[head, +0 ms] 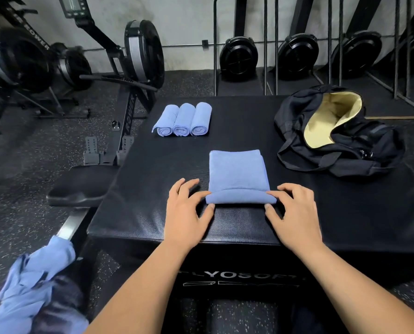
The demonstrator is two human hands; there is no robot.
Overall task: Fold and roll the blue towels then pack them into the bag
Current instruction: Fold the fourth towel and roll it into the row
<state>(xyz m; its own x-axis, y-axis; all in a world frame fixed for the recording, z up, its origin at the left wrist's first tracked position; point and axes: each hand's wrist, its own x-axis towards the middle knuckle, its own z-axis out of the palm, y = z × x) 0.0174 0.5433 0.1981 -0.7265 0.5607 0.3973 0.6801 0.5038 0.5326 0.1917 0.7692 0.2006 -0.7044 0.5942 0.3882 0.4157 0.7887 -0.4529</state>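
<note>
Looks forward and down from head height, close over the near edge of the black tabletop (pixel 152 189), wide enough to reach the rowing machines (pixel 138 56) and back wall (pixel 189 18).

Left grip (pixel 186 210), right grip (pixel 295 213): thumb-and-finger pinches on blue towel (pixel 237 169) ends
</note>
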